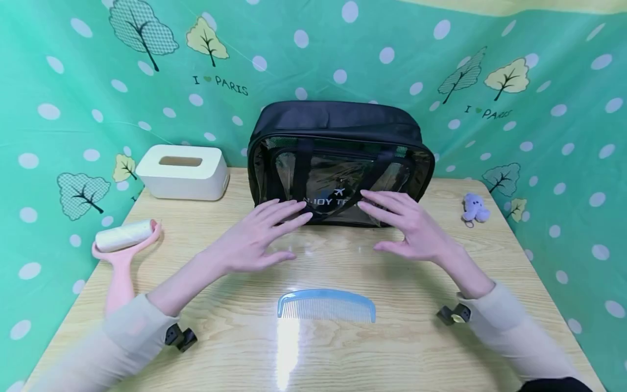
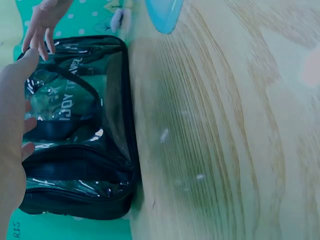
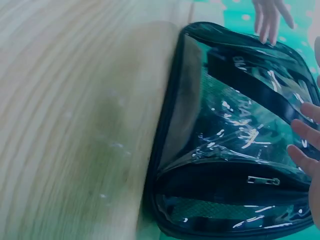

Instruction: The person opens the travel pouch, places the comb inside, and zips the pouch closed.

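"What do I have at the bag (image 1: pixel 338 120)?"

"On my head view, the left hand (image 1: pixel 262 237) and the right hand (image 1: pixel 406 223) are both held in front of it, fingers stretched and spread apart. I can't tell whether any fingertip touches it."

"And the bag itself?"

"I see it upright on the counter (image 1: pixel 220 348), the green curtain (image 1: pixel 563 136) behind it. Dark straps (image 1: pixel 302 169) cross its clear front, and from my angle the right hand hides part of its lettering (image 1: pixel 320 202)."

"Anything around it I should mind?"

"I've got a white tissue box (image 1: pixel 196 182) just left of the bag, and a pink lint roller (image 1: pixel 120 267) farther left and nearer me, its handle partly behind the left sleeve (image 1: pixel 98 348). A blue comb (image 1: pixel 327 305) lies before the bag, nearer me than both hands. To the bag's right, well apart, sits a small purple plush (image 1: pixel 474 207)."
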A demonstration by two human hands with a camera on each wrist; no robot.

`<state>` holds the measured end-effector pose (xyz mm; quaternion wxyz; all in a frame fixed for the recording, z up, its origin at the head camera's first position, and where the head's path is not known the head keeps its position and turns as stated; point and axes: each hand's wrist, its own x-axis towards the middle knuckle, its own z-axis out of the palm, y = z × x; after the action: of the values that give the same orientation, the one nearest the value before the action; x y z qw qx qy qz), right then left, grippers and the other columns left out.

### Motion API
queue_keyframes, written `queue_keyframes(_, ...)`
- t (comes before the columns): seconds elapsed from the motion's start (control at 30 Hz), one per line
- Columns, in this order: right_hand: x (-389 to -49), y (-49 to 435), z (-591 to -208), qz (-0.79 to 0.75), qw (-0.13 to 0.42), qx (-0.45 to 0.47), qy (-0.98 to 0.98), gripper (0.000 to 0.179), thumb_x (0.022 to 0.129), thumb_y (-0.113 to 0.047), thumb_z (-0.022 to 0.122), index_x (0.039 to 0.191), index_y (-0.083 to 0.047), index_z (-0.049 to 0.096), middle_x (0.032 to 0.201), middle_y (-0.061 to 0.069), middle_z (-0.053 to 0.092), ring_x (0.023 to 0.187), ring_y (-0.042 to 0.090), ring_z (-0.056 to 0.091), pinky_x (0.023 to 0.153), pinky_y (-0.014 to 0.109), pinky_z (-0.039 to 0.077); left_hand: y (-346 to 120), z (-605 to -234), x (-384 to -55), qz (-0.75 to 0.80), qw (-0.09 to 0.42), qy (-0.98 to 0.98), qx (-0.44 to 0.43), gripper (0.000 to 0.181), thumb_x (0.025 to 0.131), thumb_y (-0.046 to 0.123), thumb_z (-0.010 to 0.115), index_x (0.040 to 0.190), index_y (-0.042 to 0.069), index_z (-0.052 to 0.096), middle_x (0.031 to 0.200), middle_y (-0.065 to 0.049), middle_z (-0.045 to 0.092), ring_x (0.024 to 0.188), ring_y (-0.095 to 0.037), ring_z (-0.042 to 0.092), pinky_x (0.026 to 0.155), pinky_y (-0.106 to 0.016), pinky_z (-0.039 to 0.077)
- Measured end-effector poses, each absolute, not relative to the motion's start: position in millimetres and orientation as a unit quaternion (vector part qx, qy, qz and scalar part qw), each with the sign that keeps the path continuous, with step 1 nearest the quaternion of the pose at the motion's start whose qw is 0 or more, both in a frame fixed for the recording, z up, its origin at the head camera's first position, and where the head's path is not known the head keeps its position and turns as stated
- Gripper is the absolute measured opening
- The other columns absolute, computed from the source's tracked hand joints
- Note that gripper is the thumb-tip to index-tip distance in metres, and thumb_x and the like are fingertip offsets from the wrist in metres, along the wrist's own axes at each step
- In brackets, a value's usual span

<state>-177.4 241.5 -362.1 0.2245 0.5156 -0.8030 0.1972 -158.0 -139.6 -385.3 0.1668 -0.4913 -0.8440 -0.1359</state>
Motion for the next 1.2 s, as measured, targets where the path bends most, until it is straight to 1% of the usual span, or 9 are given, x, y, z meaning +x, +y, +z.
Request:
queue_keyframes(0.17, -181.0, 242.8, -356.5, 0.287, 0.296, 0.482, -0.773, 0.068, 0.1, -0.054, 0.06, 0.139, 0.001, 0.061, 0.142, 0.024, 0.061, 0.13, 0.032, 0.058, 0.117, 0.029, 0.039, -138.2, -385.8, -159.5, -0.203, 0.211, -0.829, -0.477, 0.075, 0.095, 0.043, 0.07, 0.159, 0.019, 0.04, 0.158, -0.01, 0.049, 0.145, -0.028, 0.047, 0.119, -0.052, 0.037)
queue_keyframes(0.3, -185.0, 243.2, -349.3, 0.375, 0.385, 0.406, -0.739, 0.062, 0.098, -0.048, 0.067, 0.127, 0.006, 0.068, 0.126, 0.027, 0.068, 0.122, 0.023, 0.065, 0.109, 0.026, 0.048, -137.9, -383.6, -161.6, -0.248, 0.246, -0.822, -0.45, 0.065, 0.102, 0.049, 0.059, 0.156, 0.017, 0.045, 0.151, -0.011, 0.055, 0.139, -0.029, 0.052, 0.115, -0.049, 0.041)
queue_keyframes(0.4, -188.4, 245.3, -342.0, 0.44, 0.422, 0.343, -0.715, 0.058, 0.097, -0.044, 0.07, 0.121, 0.009, 0.069, 0.12, 0.027, 0.07, 0.115, 0.016, 0.067, 0.103, 0.026, 0.052, -137.8, -380.0, -163.2, -0.282, 0.274, -0.815, -0.425, 0.063, 0.105, 0.054, 0.05, 0.153, 0.013, 0.05, 0.146, -0.011, 0.059, 0.133, -0.03, 0.056, 0.113, -0.046, 0.043)
queue_keyframes(0.47, -190.0, 247.4, -337.8, 0.484, 0.427, 0.311, -0.698, 0.054, 0.097, -0.037, 0.071, 0.12, 0.012, 0.068, 0.12, 0.026, 0.07, 0.112, 0.016, 0.067, 0.1, 0.027, 0.053, -137.6, -377.6, -164.5, -0.305, 0.293, -0.809, -0.409, 0.063, 0.105, 0.054, 0.049, 0.149, 0.009, 0.053, 0.141, -0.012, 0.062, 0.129, -0.031, 0.058, 0.11, -0.044, 0.045)
queue_keyframes(0.57, -192.6, 251.0, -334.4, 0.532, 0.427, 0.273, -0.679, 0.041, 0.097, -0.018, 0.069, 0.122, 0.014, 0.066, 0.122, 0.019, 0.07, 0.114, 0.019, 0.066, 0.101, 0.03, 0.053, -137.7, -374.3, -166.8, -0.335, 0.313, -0.8, -0.387, 0.062, 0.105, 0.052, 0.05, 0.145, 0.004, 0.056, 0.138, -0.014, 0.064, 0.125, -0.031, 0.059, 0.11, -0.037, 0.045)
queue_keyframes(0.7, -198.8, 256.1, -334.1, 0.562, 0.426, 0.227, -0.672, 0.034, 0.092, 0.003, 0.064, 0.125, 0.01, 0.066, 0.122, 0.01, 0.07, 0.117, 0.019, 0.065, 0.101, 0.031, 0.053, -139.0, -371.0, -170.8, -0.37, 0.334, -0.786, -0.366, 0.06, 0.105, 0.047, 0.054, 0.142, 0.001, 0.057, 0.135, -0.015, 0.066, 0.119, -0.031, 0.061, 0.111, -0.028, 0.042)
queue_keyframes(0.87, -200.6, 257.3, -331.6, 0.567, 0.425, 0.176, -0.683, 0.033, 0.092, 0.004, 0.064, 0.125, 0.004, 0.069, 0.12, 0.006, 0.069, 0.114, 0.017, 0.064, 0.098, 0.031, 0.051, -139.0, -365.5, -178.6, -0.414, 0.38, -0.757, -0.334, 0.053, 0.104, 0.04, 0.057, 0.14, 0.001, 0.059, 0.12, -0.017, 0.07, 0.107, -0.033, 0.061, 0.104, -0.025, 0.043)
queue_keyframes(1.03, -195.1, 258.2, -330.8, 0.565, 0.398, 0.129, -0.711, 0.033, 0.096, -0.001, 0.066, 0.129, 0.001, 0.069, 0.118, -0.002, 0.067, 0.113, 0.015, 0.063, 0.095, 0.024, 0.052, -139.8, -354.8, -187.6, -0.456, 0.417, -0.733, -0.284, 0.047, 0.103, 0.035, 0.059, 0.134, 0.0, 0.063, 0.108, -0.021, 0.069, 0.099, -0.034, 0.06, 0.096, -0.022, 0.045)
queue_keyframes(1.2, -213.4, 270.2, -347.1, 0.559, 0.377, 0.092, -0.733, 0.03, 0.097, -0.006, 0.069, 0.126, -0.003, 0.072, 0.111, -0.011, 0.066, 0.107, 0.01, 0.064, 0.091, 0.018, 0.054, -142.1, -347.1, -200.3, -0.492, 0.415, -0.729, -0.232, 0.034, 0.1, 0.016, 0.063, 0.13, 0.0, 0.065, 0.101, -0.019, 0.066, 0.094, -0.014, 0.057, 0.09, -0.019, 0.043)
